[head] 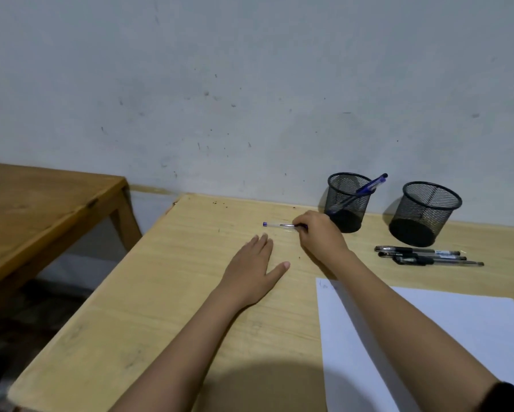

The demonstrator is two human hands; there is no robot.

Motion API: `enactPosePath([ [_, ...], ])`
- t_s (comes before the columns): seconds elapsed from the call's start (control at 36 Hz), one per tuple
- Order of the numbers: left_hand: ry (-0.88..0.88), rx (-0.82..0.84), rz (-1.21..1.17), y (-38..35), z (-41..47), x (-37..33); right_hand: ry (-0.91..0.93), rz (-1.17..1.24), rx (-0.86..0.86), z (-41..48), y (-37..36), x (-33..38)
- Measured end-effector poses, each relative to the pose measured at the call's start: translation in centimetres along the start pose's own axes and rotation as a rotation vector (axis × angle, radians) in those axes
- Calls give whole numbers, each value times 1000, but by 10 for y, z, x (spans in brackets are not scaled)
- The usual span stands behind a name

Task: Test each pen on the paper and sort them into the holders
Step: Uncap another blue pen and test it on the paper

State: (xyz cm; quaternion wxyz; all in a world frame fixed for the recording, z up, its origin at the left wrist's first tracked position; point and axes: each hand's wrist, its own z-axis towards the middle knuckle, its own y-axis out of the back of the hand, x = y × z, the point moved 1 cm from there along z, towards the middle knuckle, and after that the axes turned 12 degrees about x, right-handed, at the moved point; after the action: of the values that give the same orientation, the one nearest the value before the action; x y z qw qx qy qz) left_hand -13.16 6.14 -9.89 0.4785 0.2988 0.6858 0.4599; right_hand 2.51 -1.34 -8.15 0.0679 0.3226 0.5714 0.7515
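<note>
Pinched at its near end by the curled fingertips of the right hand (318, 230), a clear-barrelled pen (279, 225) with a purple cap lies flat on the light wooden desk (160, 292). Most of its barrel sticks out to the left of the fingers, capped end farthest from the grip; the gripped end is hidden under the fingers.

The left hand (254, 263) rests palm down on the desk with fingers straight and thumb spread, holding nothing, just short of the pen and apart from it.

Behind the right hand stands a black mesh holder (346, 203) with blue pens (368, 185) leaning out of its rim. A second black mesh holder (422, 215) stands to its right. In front of that one, three dark pens (422, 255) lie side by side on the desk.

A white sheet of paper (457, 337) lies at the near right, partly under the right forearm, with a faint mark near its top left corner.
</note>
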Motion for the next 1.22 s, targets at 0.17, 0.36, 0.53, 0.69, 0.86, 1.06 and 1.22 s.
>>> enactPosePath([
  [0.17,9,-12,-46,4,-1,-3,31,0,-66,-14,7,1],
  [0.36,14,-101,-496,19,-1,-15,-5,703,-277,-36,41,21],
  [0.53,-158,-145,-1054,26,-8,-44,-5,1191,-230,-63,57,28],
  [0.69,-289,-287,-1009,36,-12,-55,57,1351,-237,-84,72,27],
  [0.86,-379,-329,-1050,46,-17,-59,126,1287,-214,-99,79,19],
  [1.06,-483,-323,-1038,53,-20,-69,133,1166,-174,-114,85,22],
  [1.22,-506,-301,-981,53,-24,-68,131,1200,-157,-120,86,16],
])
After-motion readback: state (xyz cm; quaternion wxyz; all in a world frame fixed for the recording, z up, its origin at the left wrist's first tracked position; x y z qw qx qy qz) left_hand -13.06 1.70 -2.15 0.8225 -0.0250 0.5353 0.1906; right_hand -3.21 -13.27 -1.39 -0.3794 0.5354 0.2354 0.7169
